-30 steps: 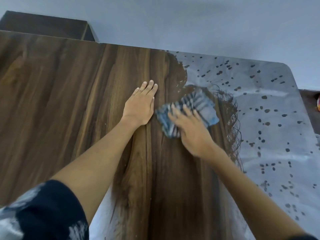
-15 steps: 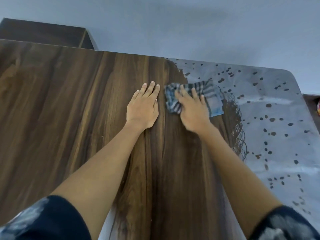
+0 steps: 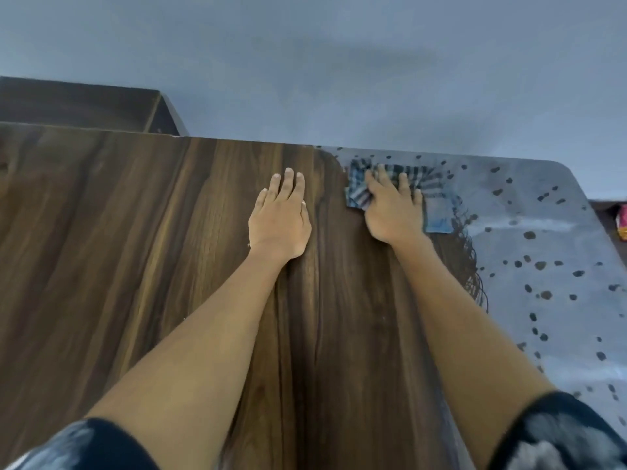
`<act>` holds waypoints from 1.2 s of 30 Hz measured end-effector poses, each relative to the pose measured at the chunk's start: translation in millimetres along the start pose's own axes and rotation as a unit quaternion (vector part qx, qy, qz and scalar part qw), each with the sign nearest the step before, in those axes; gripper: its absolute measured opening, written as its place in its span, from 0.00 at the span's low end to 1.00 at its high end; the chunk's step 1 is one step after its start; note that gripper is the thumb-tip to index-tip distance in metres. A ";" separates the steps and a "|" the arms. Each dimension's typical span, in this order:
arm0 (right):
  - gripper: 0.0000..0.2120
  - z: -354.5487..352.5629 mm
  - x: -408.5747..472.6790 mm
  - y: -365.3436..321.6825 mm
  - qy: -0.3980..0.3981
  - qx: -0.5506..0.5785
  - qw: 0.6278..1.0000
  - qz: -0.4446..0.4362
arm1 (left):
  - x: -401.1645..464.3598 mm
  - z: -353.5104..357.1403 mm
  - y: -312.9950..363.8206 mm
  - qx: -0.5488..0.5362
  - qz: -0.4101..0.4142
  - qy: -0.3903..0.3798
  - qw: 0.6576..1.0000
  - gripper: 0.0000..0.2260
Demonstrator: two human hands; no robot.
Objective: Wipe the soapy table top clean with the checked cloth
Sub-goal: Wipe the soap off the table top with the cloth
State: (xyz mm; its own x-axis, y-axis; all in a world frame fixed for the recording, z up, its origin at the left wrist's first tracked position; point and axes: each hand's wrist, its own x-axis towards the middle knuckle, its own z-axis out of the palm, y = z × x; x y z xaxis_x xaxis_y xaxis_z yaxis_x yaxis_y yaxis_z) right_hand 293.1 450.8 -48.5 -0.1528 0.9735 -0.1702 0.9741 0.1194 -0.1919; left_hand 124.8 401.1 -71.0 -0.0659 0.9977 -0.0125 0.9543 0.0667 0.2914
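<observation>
The dark wooden table top fills most of the view. Its right part is covered by a grey soapy film dotted with dark spots. My right hand presses flat on the blue-and-white checked cloth, which lies close to the table's far edge at the border between bare wood and soap. Fingers cover the cloth's middle. My left hand rests flat on the bare wood, fingers apart, a short way left of the cloth and holding nothing.
A dark wooden cabinet stands behind the table at the far left. A grey wall rises beyond the far edge. A small red-and-yellow object shows past the table's right edge.
My right hand has pushed the cloth away from me, from mid-table up near the far edge. The left hand has stayed flat in place.
</observation>
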 end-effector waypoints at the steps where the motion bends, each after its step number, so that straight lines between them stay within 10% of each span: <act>1: 0.25 2.0 0.4 -9.3 0.006 0.000 1.000 -0.023 | 2.3 0.4 1.3 -0.002 -0.005 0.001 1.000 0.23; 7: 0.26 7.5 -64.4 7.5 -0.009 -0.023 0.982 -0.189 | 3.2 4.9 0.1 0.002 -0.005 0.027 1.000 0.22; 16: 0.26 -8.6 32.1 2.9 0.004 0.012 0.997 0.082 | 0.1 9.9 4.2 -0.005 -0.020 0.065 0.998 0.22; 24: 0.25 8.9 0.5 -38.6 0.011 -0.030 0.990 -0.135 | 0.8 7.5 2.6 -0.059 -0.038 0.092 0.993 0.22; 32: 0.27 -8.5 34.4 -25.5 -0.022 -0.029 0.995 0.089 | -4.5 10.1 7.0 -0.065 -0.056 0.116 0.989 0.22; 36: 0.28 -1.4 64.3 -82.5 -0.043 0.006 0.998 -0.051 | -4.1 9.2 8.4 -0.101 -0.079 0.170 0.977 0.21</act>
State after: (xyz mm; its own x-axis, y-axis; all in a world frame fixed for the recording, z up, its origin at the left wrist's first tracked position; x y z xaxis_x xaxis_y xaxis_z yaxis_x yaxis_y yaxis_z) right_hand 203.2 503.8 -42.2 -0.2648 0.9362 -0.2309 0.9508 0.2136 -0.2243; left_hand 135.8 397.7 -77.4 -0.3337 0.9129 0.2353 0.8493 0.1827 0.4953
